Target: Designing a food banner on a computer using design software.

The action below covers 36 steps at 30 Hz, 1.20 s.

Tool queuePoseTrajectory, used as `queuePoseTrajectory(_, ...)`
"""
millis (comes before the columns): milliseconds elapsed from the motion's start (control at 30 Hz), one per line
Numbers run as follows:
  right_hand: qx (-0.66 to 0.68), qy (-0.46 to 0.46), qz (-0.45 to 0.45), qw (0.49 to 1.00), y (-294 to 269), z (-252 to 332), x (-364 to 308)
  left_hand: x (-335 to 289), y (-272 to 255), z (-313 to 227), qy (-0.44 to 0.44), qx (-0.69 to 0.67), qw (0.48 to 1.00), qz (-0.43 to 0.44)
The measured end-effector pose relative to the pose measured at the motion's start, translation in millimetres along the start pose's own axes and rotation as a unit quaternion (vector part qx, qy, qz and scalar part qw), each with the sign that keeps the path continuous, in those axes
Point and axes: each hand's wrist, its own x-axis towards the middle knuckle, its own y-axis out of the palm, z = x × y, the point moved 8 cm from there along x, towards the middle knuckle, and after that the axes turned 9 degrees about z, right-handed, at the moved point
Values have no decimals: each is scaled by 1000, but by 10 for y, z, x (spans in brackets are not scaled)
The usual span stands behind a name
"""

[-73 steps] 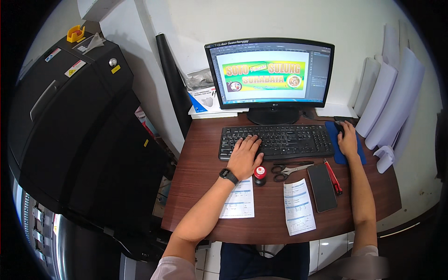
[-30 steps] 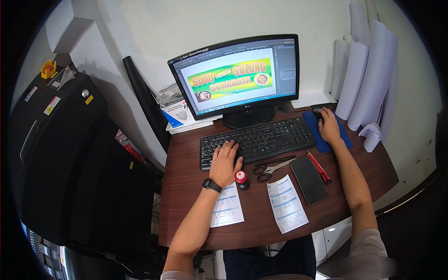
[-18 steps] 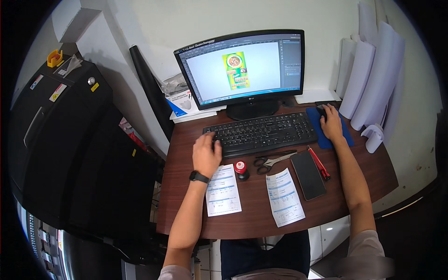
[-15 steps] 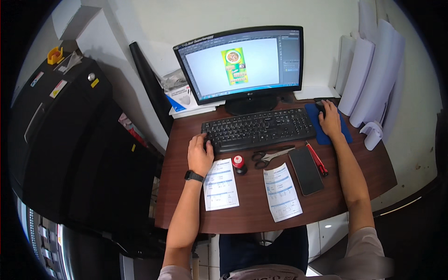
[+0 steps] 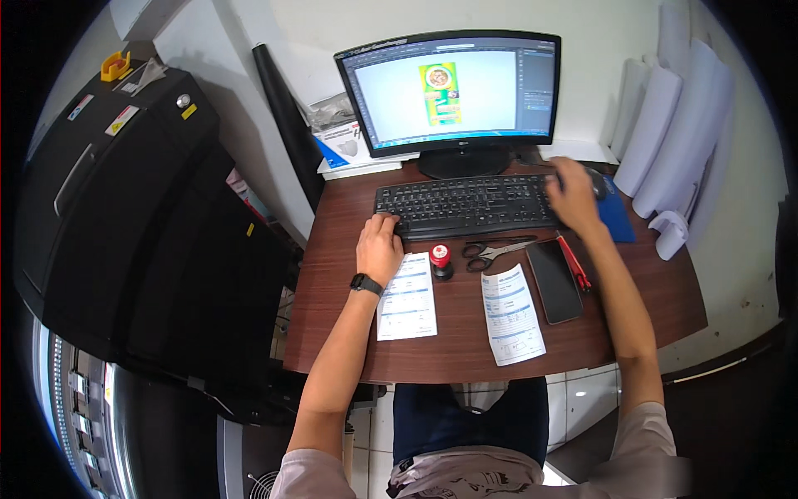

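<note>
My left hand (image 5: 380, 249) rests at the left end of a black keyboard (image 5: 465, 206), its fingers on the keys and a dark watch on the wrist. Over the keyboard's right end, my right hand (image 5: 573, 198) is off the mouse, slightly blurred, with fingers apart and nothing held. The black mouse (image 5: 597, 183) sits just right of it on a blue mouse pad (image 5: 619, 216). Behind the keyboard, a monitor (image 5: 386, 108) displays a green and yellow design with a food bowl. A printed form (image 5: 407, 308) lies partly under my left wrist.
In front of the keyboard are a red and black stamp (image 5: 440, 261), scissors (image 5: 499, 249), a second form (image 5: 513, 320), a dark phone (image 5: 554, 283) and a red cutter (image 5: 573, 262). White paper rolls (image 5: 673, 125) lean at right. A large black machine (image 5: 125, 216) stands left.
My right hand has left the mouse and moved left to the keyboard's right end. My left hand stays at the keyboard's left end. The view has shifted a little.
</note>
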Motion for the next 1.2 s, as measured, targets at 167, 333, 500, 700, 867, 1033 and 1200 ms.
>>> queuePoseTrajectory(167, 59, -46, 155, 985, 692, 726, 66, 25, 50, -47, 10, 14, 1000, 23)
queuePoseTrajectory(333, 22, -57, 255, 965, 1301, 997, 98, 42, 106, -76, 13, 42, 998, 43)
queuePoseTrajectory(500, -3, -40, 298, 954, 1408, 1163, 172, 23, 81, -79, 24, 28, 999, 22)
queuePoseTrajectory(700, 30, -32, 190, 981, 911, 845, 108, 34, -35, -79, 16, 21, 999, -18)
queuePoseTrajectory(867, -31, 48, 209, 976, 329, 284, -241, 58, -42, -43, 14, 3, 1000, -17)
queuePoseTrajectory(1033, -95, 158, 216, 959, 8, -280, -704, 55, -35, 0, 7, -13, 1000, -22)
queuePoseTrajectory(1200, -100, 230, 330, 910, -57, -479, -839, 71, -11, 0, 11, -9, 1000, -24)
